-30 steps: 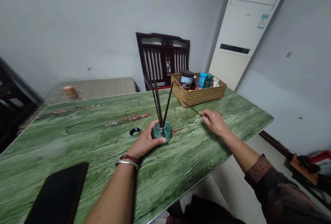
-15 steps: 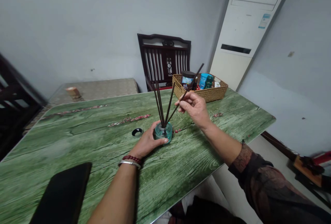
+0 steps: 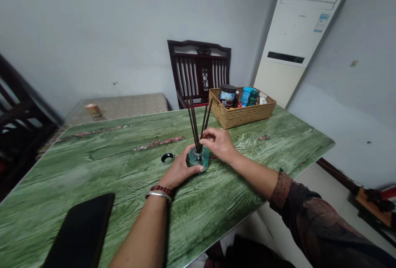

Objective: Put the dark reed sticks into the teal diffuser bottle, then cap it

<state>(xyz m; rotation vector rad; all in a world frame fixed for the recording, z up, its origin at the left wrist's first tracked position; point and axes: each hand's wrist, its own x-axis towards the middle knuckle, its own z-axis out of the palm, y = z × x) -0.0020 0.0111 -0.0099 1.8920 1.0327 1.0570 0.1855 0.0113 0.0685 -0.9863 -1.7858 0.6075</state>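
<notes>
A small teal glass diffuser bottle (image 3: 198, 159) stands on the green wood-grain table (image 3: 93, 164) with several dark reed sticks (image 3: 194, 121) rising from its neck. My left hand (image 3: 179, 171) wraps round the bottle's left side and holds it. My right hand (image 3: 218, 144) is just right of the neck, fingers pinched on one reed stick that stands in the bottle. A small black cap (image 3: 167, 157) lies on the table left of the bottle.
A wicker basket (image 3: 247, 113) with jars and bottles sits at the table's far right. A black flat object (image 3: 80, 235) lies at the near left. A dark wooden chair (image 3: 199, 72) stands behind the table, a white floor air conditioner (image 3: 297, 36) at the right.
My right hand picked a reed stick off the table at the right, lifted it, and brought it down into the bottle's neck. My left hand stayed on the bottle.
</notes>
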